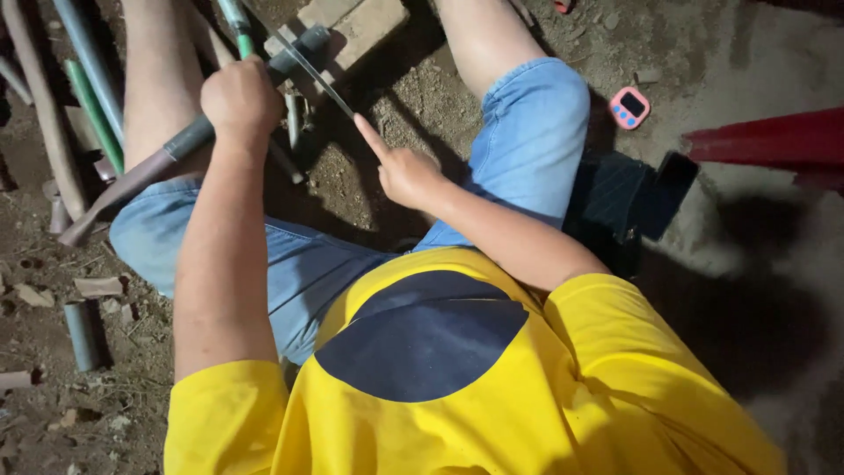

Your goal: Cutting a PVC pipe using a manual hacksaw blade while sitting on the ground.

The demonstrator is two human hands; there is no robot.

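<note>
I look down at my own lap, seated on the ground in blue shorts and a yellow shirt. My left hand (239, 97) is closed around a long grey pipe (189, 138) that lies slanted across my left thigh. My right hand (400, 171) grips a thin metal saw blade (309, 70), index finger stretched along its back. The blade slants up to the left and crosses the pipe near its far end (308, 42), just beyond my left hand.
Several grey and green pipes (88, 88) lie on the dirt at the left, with short offcuts (83, 334) nearby. A stone block (352, 26) sits under the pipe's end. A pink timer (629, 107), a dark phone (664, 193) and a red object (774, 141) lie right.
</note>
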